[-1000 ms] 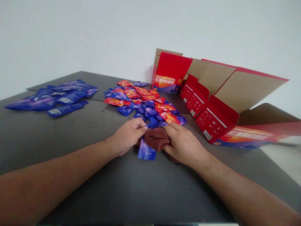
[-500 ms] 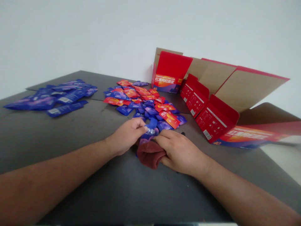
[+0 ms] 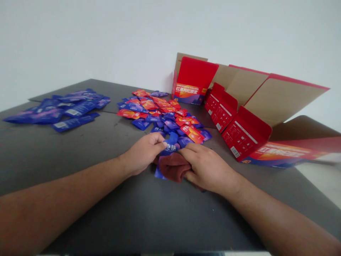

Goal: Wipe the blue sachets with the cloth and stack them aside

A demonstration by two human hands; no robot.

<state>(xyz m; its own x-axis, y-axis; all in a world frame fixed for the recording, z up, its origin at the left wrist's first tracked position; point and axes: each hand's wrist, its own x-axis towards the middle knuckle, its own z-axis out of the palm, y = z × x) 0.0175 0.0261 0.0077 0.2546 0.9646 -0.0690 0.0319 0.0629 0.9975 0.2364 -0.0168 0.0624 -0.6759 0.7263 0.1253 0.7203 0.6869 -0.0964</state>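
Observation:
Between thumb and fingers, my left hand (image 3: pixel 145 151) pinches the edge of a blue sachet (image 3: pixel 170 147) with white print. My right hand (image 3: pixel 206 165) is closed on a folded brown cloth (image 3: pixel 174 167), which lies across the sachet and hides its middle. A lower corner of the sachet shows below the cloth on the left. Just beyond my hands spreads a mixed pile of red sachets (image 3: pixel 193 132) and blue sachets (image 3: pixel 141 123).
Several larger blue pouches (image 3: pixel 77 106) lie in a heap at the left of the dark table (image 3: pixel 128 217). Along the right side stand open red cartons (image 3: pixel 241 131) with raised flaps. Another printed box (image 3: pixel 190 93) stands at the back, near the white wall (image 3: pixel 106 39).
My right hand has slid the brown cloth slightly up and right over the sachet, showing more of its lower corner. My left hand keeps its pinch in nearly the same spot.

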